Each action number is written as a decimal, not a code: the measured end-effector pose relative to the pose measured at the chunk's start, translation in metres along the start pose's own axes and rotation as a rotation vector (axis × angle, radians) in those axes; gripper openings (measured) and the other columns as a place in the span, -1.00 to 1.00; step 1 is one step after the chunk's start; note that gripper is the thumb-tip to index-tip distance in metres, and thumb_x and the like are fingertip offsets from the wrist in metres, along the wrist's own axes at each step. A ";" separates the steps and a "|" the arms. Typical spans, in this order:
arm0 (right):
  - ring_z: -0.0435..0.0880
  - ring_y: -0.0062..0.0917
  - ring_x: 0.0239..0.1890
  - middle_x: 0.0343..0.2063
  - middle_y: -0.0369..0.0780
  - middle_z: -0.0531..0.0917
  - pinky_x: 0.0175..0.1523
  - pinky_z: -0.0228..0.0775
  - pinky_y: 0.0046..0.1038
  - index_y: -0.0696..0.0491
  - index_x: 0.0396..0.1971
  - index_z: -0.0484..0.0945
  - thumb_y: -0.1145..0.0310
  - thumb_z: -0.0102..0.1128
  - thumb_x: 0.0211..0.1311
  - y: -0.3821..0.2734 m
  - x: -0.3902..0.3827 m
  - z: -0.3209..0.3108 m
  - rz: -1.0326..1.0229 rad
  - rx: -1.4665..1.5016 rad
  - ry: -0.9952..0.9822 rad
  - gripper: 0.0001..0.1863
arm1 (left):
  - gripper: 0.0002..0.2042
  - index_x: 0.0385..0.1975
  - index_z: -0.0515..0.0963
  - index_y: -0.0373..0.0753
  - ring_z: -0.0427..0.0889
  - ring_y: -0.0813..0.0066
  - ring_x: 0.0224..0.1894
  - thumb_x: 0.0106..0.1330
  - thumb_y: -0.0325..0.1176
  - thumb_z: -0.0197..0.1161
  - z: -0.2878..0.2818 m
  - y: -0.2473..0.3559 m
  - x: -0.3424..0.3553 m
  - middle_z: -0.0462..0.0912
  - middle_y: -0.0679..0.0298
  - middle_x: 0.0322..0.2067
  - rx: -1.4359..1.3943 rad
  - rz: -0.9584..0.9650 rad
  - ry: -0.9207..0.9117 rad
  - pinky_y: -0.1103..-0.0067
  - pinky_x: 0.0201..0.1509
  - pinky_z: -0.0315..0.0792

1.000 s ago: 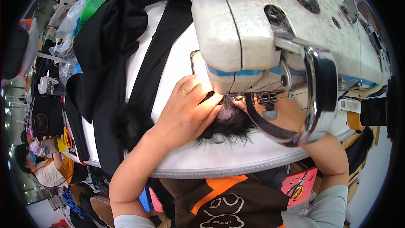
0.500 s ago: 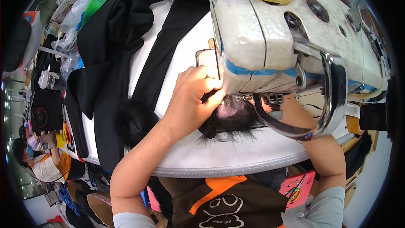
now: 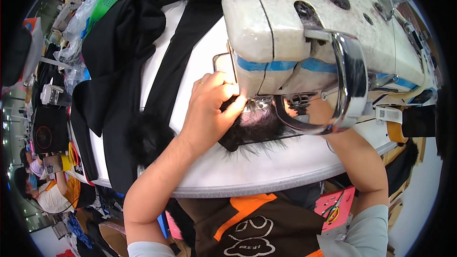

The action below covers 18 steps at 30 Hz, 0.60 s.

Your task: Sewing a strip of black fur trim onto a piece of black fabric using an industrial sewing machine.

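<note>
Under the head of a white sewing machine (image 3: 266, 24) with a blue band lies a piece of black fur (image 3: 254, 131). A pinkish-grey patch shows among its hairs by the lit needle area. My left hand (image 3: 212, 107) is closed, thumb and fingers pinching the fur's left edge beside the machine head. My right hand (image 3: 316, 109) reaches in from the right, behind a curved chrome bar (image 3: 350, 81). Most of its fingers are hidden there, so their grip cannot be made out. The needle tip is also hidden.
Black cloth (image 3: 116, 62) and a black fur tuft (image 3: 150, 138) lie left of my arm on the white table (image 3: 238, 176). A green basket (image 3: 112, 0) stands at the far left. Yellow-handled scissors (image 3: 334, 212) rest below the table edge. Another person (image 3: 47, 190) sits at left.
My view has shifted slightly, so the machine appears farther left and higher. My left hand keeps its pinch on the fur beside the machine head.
</note>
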State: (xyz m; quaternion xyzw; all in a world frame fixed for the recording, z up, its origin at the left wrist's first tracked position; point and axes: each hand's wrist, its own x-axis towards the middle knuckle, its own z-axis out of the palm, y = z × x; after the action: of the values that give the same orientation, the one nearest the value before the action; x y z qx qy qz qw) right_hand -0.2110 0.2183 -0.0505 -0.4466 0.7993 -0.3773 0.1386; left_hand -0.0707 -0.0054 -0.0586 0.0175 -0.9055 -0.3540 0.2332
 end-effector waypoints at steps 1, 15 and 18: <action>0.75 -0.18 -0.37 -0.45 -0.13 0.74 -0.30 0.56 -0.22 0.05 -0.35 0.67 0.32 0.36 0.07 -0.001 0.000 0.000 -0.004 -0.006 0.008 -0.83 | -0.87 -0.41 0.58 -0.24 0.55 0.24 -0.26 0.15 -0.49 0.44 -0.001 0.001 -0.001 0.56 0.28 -0.34 0.002 0.017 0.020 0.38 0.01 0.37; 0.64 -0.02 -0.26 -0.37 -0.06 0.65 -0.16 0.47 -0.09 0.08 -0.29 0.62 0.10 0.37 0.25 -0.004 0.008 0.004 -0.506 -0.108 -0.157 -0.68 | -0.81 -0.18 0.61 -0.14 0.54 0.16 -0.14 0.23 -0.44 0.42 -0.027 0.030 -0.025 0.61 0.29 -0.24 0.089 0.133 -0.178 0.32 0.12 0.33; 0.64 -0.01 -0.28 -0.36 -0.06 0.65 -0.18 0.47 -0.09 0.09 -0.26 0.62 0.13 0.40 0.23 -0.010 0.006 -0.002 -0.400 -0.128 -0.178 -0.68 | -0.77 -0.15 0.60 -0.14 0.54 0.15 -0.14 0.22 -0.46 0.42 -0.026 0.030 -0.026 0.60 0.27 -0.23 0.051 0.109 -0.190 0.31 0.11 0.34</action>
State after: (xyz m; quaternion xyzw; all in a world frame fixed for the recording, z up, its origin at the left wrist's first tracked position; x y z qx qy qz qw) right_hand -0.2092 0.2115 -0.0415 -0.6355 0.7019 -0.3048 0.1024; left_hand -0.0318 0.0056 -0.0329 -0.0595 -0.9318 -0.3177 0.1650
